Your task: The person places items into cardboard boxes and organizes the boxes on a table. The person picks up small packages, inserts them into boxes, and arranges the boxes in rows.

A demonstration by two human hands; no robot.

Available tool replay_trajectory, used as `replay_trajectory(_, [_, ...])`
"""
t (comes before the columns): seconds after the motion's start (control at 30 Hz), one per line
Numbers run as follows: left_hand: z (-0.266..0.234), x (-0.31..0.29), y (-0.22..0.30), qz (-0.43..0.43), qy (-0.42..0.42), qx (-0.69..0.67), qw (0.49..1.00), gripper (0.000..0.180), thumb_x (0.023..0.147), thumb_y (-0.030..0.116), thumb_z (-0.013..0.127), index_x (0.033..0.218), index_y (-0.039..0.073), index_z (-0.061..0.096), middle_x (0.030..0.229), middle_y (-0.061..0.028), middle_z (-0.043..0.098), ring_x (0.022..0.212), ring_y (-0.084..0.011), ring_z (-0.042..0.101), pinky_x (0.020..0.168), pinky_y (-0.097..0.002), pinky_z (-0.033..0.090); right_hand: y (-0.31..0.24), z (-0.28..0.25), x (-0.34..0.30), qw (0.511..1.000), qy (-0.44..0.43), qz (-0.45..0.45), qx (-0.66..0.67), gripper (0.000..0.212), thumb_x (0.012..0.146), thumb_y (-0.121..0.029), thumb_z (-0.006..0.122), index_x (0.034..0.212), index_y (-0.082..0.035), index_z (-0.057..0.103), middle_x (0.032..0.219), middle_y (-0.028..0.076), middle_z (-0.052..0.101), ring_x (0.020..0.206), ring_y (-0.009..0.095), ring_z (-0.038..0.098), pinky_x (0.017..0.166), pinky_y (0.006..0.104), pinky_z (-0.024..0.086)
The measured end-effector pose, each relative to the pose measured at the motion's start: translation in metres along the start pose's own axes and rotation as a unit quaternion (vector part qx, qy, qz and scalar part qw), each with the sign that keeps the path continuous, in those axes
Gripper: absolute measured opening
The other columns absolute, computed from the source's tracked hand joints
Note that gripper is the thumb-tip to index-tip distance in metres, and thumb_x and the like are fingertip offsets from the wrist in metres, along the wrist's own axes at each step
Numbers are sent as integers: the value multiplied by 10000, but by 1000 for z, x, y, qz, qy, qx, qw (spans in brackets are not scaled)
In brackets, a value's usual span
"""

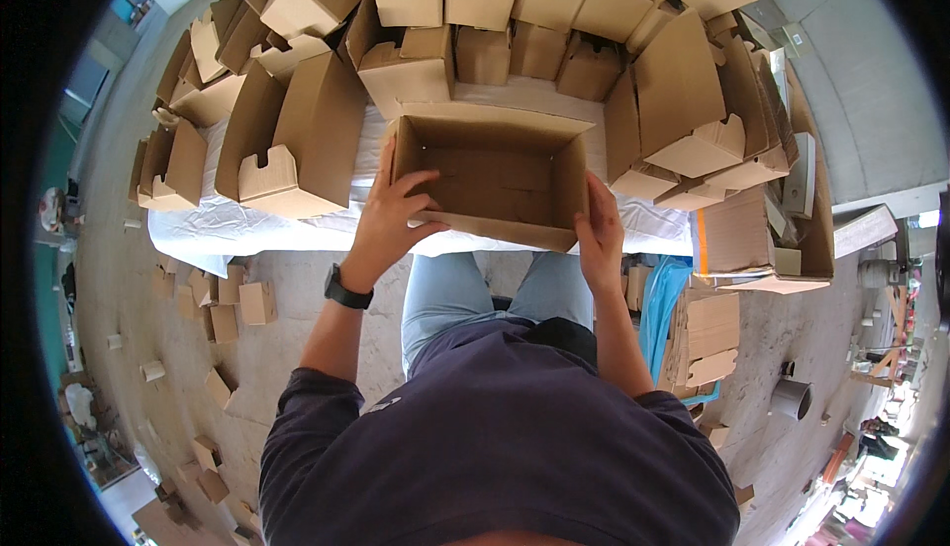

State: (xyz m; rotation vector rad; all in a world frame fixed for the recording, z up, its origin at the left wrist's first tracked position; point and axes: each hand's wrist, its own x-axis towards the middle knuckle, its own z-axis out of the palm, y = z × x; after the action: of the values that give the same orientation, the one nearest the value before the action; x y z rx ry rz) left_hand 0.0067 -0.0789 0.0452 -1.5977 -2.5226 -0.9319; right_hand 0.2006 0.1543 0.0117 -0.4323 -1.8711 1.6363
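One dark shirt [495, 427], left hand [394, 211] and right hand [602, 224], both in pinch grip on one open box [490, 134]

Brown cardboard box [492, 178], rectangular, open side facing up at the camera, bottom and inner walls visible. Long sides run left-right, right end slightly nearer the body. Sits at worktop [267, 235] front edge; resting or lifted, can't tell.
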Motion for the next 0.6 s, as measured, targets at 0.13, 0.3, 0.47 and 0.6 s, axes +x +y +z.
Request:
replay_trajectory(0.13, [8, -5, -2, 14, 39, 11, 999, 187, 688, 229, 815, 761, 85, 719, 1019, -10, 690, 1436, -384, 201, 1066, -478, 402, -4, -1, 8, 976, 15, -73, -204, 492, 837, 99, 486, 1304, -47, 543, 1413, 170, 474, 1298, 316, 476, 1036, 366, 403])
replay_trajectory(0.3, [9, 16, -6, 14, 52, 19, 998, 200, 674, 215, 825, 763, 78, 710, 899, -41, 693, 1410, -394, 267, 1030, -459, 426, -44, 4, 53, 863, -32, -257, -434, 435, 826, 75, 538, 1239, -55, 590, 1388, 150, 498, 1262, 342, 495, 1005, 389, 437])
replay_trajectory(0.47, [12, 20, -5, 21, 44, -8, 999, 192, 685, 218, 814, 767, 77, 713, 848, -64, 690, 1397, -387, 299, 1075, -467, 377, -48, 19, 95, 809, -57, -284, -512, 510, 832, -32, 622, 1327, -91, 516, 1407, 128, 482, 1295, 301, 468, 1032, 431, 408])
replay_trajectory(0.6, [14, 15, -7, 46, 34, -2, 998, 208, 679, 225, 817, 785, 79, 714, 865, -62, 686, 1404, -414, 268, 1078, -478, 368, -39, 31, 111, 786, -51, -288, -545, 592, 819, -133, 680, 1368, -113, 463, 1364, 126, 510, 1287, 278, 468, 1044, 454, 388])
